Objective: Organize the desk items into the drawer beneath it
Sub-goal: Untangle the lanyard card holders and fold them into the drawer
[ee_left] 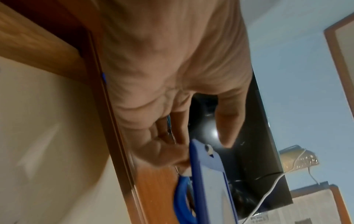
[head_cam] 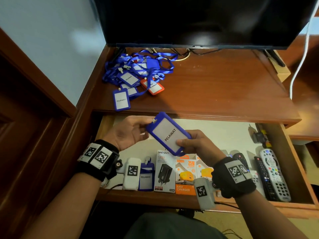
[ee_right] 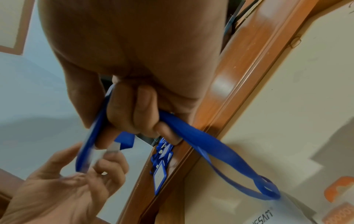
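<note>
A blue badge holder labelled PELAWAT hangs tilted above the open drawer. My right hand pinches its lower end, thumb on the card face. In the right wrist view that hand's fingers also curl round the holder's blue lanyard, whose loop dangles. My left hand holds the top end by the white clip. More blue badge holders and one red one lie tangled in a pile on the desk; a single one lies at the desk's front edge.
The drawer's front row holds a blue badge holder, charger boxes and remotes at the right. Small adapters sit in the back right corner. A television stands at the back of the desk, with cables behind.
</note>
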